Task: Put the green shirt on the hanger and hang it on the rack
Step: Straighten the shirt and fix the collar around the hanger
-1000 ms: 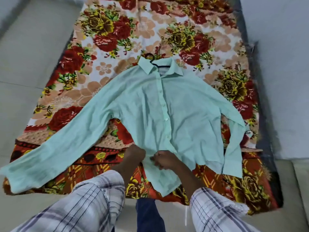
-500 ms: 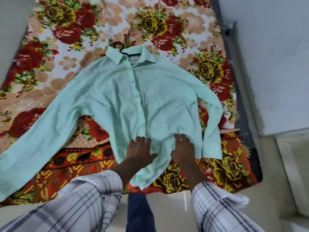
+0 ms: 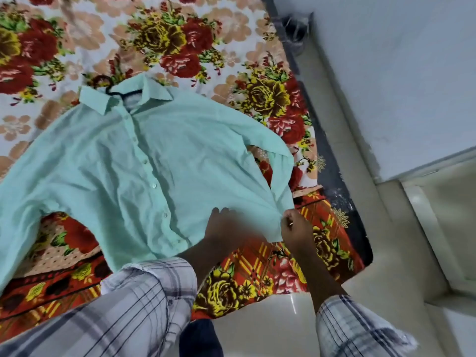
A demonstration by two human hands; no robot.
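green shirt (image 3: 144, 161) flat on floral bedspread (image 3: 164, 39), hanger (image 3: 113, 90) at collar, 11 o'clock | left hand (image 3: 224, 228) open, palm down on hem | right hand (image 3: 293, 225) pinching hem corner at 4 o'clock | advice — smooth outward, keep hanger seated; rack unseen

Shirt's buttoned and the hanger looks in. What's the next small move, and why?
Probably move one hand up to the hanger hook at the collar. The green shirt lies flat and buttoned on the floral sheet; the left hand rests on the hem and the right hand pinches its corner.
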